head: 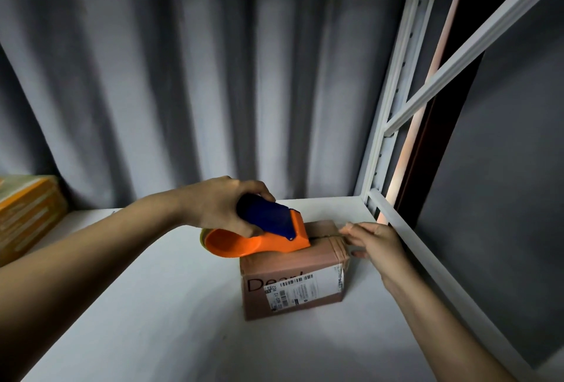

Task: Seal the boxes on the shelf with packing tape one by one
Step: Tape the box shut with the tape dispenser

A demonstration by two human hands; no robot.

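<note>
Visibly, two boxes [293, 271] [27, 213]; one tape dispenser [259, 235].

At frame centre I see a small brown cardboard box [294, 278] standing on the white shelf [152, 305]. My left hand [219, 204] grips the blue handle of the orange tape dispenser [259, 236], whose front edge rests on the box top. My right hand [374, 242] touches the box's upper right edge, fingers extended. A white label [300, 290] covers the box's front face. An orange-yellow box [27, 213] sits at the left edge. Grey curtain [183, 61] fills the background.
</note>
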